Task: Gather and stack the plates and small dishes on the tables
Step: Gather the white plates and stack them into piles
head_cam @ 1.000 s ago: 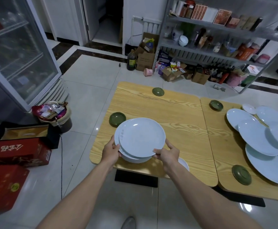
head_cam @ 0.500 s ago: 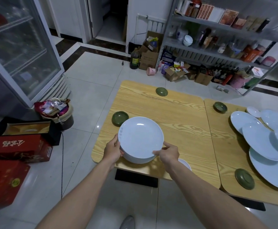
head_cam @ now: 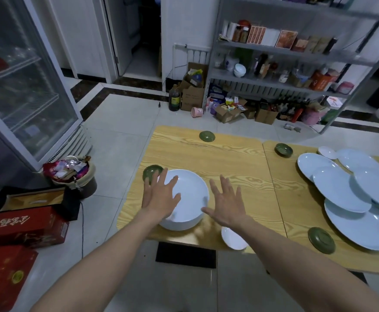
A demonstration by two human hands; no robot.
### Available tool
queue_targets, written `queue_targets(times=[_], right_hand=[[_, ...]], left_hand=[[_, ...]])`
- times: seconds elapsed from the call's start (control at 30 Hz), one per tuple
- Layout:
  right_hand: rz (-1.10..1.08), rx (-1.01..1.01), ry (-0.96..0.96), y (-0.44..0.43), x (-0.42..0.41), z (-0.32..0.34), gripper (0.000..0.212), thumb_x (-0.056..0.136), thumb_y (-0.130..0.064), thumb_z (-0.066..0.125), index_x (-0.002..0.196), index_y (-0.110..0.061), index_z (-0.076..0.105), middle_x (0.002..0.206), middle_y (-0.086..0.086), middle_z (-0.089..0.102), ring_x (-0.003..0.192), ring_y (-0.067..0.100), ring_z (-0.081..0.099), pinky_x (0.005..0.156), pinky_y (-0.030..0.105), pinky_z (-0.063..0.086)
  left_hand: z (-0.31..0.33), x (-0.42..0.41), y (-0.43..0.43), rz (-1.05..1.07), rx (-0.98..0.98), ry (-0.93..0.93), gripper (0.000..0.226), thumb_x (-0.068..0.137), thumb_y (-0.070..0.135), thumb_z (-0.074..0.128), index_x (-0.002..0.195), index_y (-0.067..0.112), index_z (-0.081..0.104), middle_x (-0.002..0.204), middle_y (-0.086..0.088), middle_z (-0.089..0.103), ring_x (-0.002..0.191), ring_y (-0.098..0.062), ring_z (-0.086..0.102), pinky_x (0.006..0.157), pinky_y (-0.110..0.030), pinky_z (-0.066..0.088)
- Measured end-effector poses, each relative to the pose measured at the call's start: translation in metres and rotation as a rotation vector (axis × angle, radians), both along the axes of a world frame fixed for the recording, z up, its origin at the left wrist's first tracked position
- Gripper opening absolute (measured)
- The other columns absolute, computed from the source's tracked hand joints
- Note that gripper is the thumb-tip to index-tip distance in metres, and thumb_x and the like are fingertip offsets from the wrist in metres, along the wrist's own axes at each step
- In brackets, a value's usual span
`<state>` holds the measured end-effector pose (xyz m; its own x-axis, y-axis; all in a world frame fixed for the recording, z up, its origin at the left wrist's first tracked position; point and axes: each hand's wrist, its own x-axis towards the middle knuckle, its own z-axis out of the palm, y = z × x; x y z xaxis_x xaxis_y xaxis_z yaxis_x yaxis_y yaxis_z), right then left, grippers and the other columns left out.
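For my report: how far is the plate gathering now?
Done: one stack of white plates on the left table. In hand: nothing; left hand and right hand are open. Left: four green dishes, two small white dishes, large plates spread on the right table.

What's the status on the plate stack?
Left hand open over plate stack, right hand open beside it. Stack down on table. Green dish adjacent, nothing blocking.

Open wood on the left table [head_cam: 240, 163] runs from the plate stack [head_cam: 190, 199] to the far edge and right to the seam. Obstacles:
- A green dish [head_cam: 151, 172] sits just beside the stack's far-left rim, under the left hand [head_cam: 160, 197].
- A small white dish [head_cam: 233, 239] lies at the near edge, beneath the right hand [head_cam: 226, 204].
- Overlapping plates [head_cam: 341, 192] cover the right table's [head_cam: 296, 199] right side.
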<state>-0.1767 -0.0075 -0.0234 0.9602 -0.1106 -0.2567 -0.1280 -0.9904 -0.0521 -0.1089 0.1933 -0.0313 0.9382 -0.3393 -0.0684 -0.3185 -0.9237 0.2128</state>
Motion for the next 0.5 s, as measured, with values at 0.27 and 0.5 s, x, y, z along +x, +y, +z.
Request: queue_targets(times=[0.27,0.5], right_hand=[[-0.066,-0.196,-0.165,-0.088,-0.034,0.061,0.091,0.095,-0.070,0.032,0.158,-0.022,-0.011,0.164,0.014,-0.015,0.151,0.036,-0.013,0.118,0.063,0.002],[-0.181,-0.193,-0.249,-0.199,-0.107,0.087,0.090,0.095,-0.069,0.033,0.157,-0.022,-0.014,0.165,0.015,-0.012,0.152,0.035,-0.012,0.117,0.065,0.003]], left_hand=[[0.072,-0.031,-0.099,-0.150,0.100,-0.177,0.065,0.098,0.058,0.035,0.154,0.036,0.013,0.164,-0.004,-0.007,0.150,-0.033,-0.008,0.120,-0.053,0.002],[0.091,-0.089,-0.224,-0.231,0.040,-0.204,0.066,0.096,0.057,0.042,0.153,0.036,0.018,0.165,-0.003,0.003,0.151,-0.030,-0.001,0.120,-0.052,0.007]])
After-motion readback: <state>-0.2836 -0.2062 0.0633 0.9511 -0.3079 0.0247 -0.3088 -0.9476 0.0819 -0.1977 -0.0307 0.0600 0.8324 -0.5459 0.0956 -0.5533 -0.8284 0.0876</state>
